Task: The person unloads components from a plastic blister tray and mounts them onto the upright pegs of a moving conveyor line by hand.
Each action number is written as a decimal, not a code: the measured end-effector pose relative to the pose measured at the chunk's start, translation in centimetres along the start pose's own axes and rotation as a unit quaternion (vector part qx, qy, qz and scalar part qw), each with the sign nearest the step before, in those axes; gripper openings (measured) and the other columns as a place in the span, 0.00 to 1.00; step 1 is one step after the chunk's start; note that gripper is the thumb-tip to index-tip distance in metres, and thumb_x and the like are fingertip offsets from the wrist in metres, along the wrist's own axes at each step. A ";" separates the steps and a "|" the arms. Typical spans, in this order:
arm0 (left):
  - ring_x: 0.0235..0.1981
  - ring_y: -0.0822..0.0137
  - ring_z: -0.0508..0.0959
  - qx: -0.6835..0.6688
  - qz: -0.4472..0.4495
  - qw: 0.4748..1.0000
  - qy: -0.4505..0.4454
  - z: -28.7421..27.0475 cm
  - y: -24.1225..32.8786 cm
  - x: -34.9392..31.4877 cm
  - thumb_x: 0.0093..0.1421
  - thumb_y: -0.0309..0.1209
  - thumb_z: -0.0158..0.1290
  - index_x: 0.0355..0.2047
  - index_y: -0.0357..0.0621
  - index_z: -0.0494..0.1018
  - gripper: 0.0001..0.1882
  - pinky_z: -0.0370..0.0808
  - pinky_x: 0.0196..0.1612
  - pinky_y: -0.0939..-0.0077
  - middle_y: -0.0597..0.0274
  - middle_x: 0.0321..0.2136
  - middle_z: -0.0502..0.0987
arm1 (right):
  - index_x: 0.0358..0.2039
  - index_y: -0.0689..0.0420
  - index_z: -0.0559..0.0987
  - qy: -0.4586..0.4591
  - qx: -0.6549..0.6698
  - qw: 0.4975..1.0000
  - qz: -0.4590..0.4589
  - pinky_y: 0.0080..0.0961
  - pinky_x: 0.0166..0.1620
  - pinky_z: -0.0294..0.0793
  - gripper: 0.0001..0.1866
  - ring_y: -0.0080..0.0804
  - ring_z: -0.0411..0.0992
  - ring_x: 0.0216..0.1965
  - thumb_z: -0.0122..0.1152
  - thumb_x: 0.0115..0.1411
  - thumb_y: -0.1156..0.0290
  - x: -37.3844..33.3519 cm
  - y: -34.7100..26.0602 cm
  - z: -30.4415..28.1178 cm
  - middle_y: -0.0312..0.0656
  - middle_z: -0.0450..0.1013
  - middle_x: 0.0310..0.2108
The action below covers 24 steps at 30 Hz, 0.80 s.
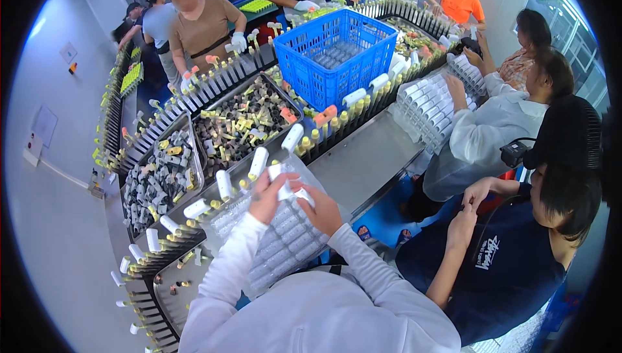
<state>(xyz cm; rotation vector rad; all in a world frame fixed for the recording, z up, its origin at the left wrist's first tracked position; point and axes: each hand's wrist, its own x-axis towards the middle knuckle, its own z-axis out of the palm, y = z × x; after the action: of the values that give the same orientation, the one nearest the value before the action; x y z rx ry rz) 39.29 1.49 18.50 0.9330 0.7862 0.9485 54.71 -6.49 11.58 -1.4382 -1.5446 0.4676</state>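
pale walls (55,87) curve round this busy room, a steel table (369,155) running past a blue crate (311,81). over the clear tray (278,249), the left hand (262,202) pinches 1 white piece (284,189); the right hand (324,213) curls just beside it, whether gripping i can't tell. light fingertips would serve best, i'd say, clear of the yellow-tipped posts (315,138).

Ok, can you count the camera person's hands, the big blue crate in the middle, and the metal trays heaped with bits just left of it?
Left hand and right hand: 2
Big blue crate: 1
Tray of mostly grey bits and tray of dark and yellow bits: 2
Total: 5
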 end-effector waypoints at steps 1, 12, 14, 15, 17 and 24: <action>0.43 0.52 0.81 0.006 -0.018 1.000 -0.008 1.6 -0.4 1.6 0.68 0.30 0.46 0.54 0.34 0.63 0.17 0.79 0.47 0.57 0.44 0.44 0.77 | 0.51 0.61 0.75 0.003 -0.002 1.000 -0.001 0.36 0.47 0.74 0.20 0.50 0.76 0.44 0.59 0.63 0.61 0.1 0.0 0.0 0.51 0.77 0.44; 0.36 0.44 0.80 0.463 0.167 0.860 0.134 0.8 -3.3 15.9 0.64 0.44 0.52 0.41 0.35 0.64 0.21 0.74 0.39 0.55 0.40 0.34 0.78 | 0.52 0.57 0.76 -0.038 0.109 0.989 0.092 0.39 0.42 0.75 0.22 0.55 0.77 0.37 0.61 0.62 0.58 0.2 0.9 0.2 0.56 0.78 0.39; 0.37 0.40 0.80 0.608 0.135 0.777 0.089 1.4 -1.1 15.3 0.62 0.43 0.52 0.39 0.36 0.64 0.20 0.75 0.39 0.51 0.37 0.35 0.79 | 0.51 0.58 0.76 -0.030 0.101 0.990 0.095 0.37 0.41 0.75 0.21 0.51 0.78 0.36 0.60 0.63 0.59 0.2 1.4 -0.1 0.54 0.78 0.38; 0.37 0.39 0.80 0.660 0.109 0.739 0.076 1.1 -0.5 15.3 0.61 0.42 0.52 0.39 0.36 0.65 0.19 0.76 0.39 0.49 0.37 0.35 0.79 | 0.51 0.59 0.76 -0.031 0.098 0.991 0.089 0.35 0.41 0.75 0.21 0.48 0.79 0.35 0.60 0.63 0.59 0.3 1.4 0.0 0.53 0.79 0.37; 0.38 0.42 0.80 0.717 0.070 0.691 0.065 2.0 1.0 14.5 0.60 0.38 0.53 0.40 0.38 0.65 0.17 0.76 0.42 0.50 0.39 0.36 0.79 | 0.51 0.61 0.76 -0.027 0.172 0.976 0.128 0.33 0.40 0.76 0.20 0.42 0.79 0.34 0.59 0.64 0.60 0.4 1.6 -0.1 0.51 0.79 0.36; 0.38 0.46 0.81 0.711 0.054 0.701 0.022 -5.8 0.6 10.6 0.59 0.40 0.57 0.43 0.38 0.63 0.22 0.77 0.40 0.53 0.41 0.36 0.79 | 0.52 0.61 0.74 -0.043 0.398 0.889 0.221 0.22 0.35 0.75 0.18 0.26 0.78 0.34 0.54 0.67 0.64 1.6 0.7 -1.6 0.42 0.79 0.40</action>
<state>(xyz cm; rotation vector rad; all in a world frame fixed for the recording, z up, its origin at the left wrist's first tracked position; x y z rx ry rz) 38.07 13.05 15.22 2.3126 1.5510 0.2718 56.59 -5.37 12.39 -1.0873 -0.8756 1.2839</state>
